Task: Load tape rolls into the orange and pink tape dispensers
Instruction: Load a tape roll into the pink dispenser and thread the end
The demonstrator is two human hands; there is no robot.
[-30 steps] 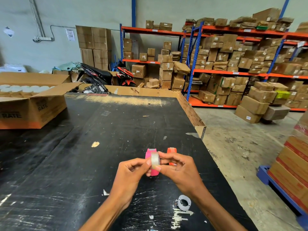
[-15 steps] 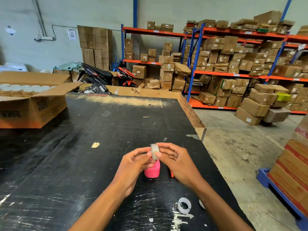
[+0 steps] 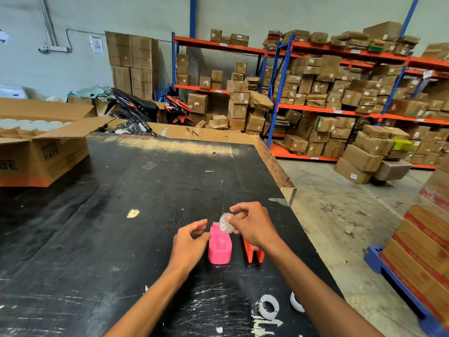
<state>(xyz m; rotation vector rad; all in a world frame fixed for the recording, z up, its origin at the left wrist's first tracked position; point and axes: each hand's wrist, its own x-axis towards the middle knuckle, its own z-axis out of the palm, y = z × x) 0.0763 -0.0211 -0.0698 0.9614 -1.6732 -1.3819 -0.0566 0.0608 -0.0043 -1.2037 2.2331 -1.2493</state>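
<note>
While the right hand (image 3: 252, 224) pinches a clear tape roll (image 3: 226, 223) over the pink dispenser (image 3: 219, 246) at lower centre, the left hand (image 3: 189, 242), half curled, seemingly holds nothing.

Open cardboard box (image 3: 41, 154) at the black table's (image 3: 145, 203) far left, box-laden orange-and-blue shelving (image 3: 340, 93) behind

Left hand (image 3: 188, 244): reaching forward from bare forearm, fingers (image 3: 199, 224) curling loosely, thumb and forefinger nearly meeting, gripping nothing visible.
Right hand (image 3: 252, 224): hovering slightly higher, fingers pinching a small roll.
Forearms: both extending forward, converging.
</note>
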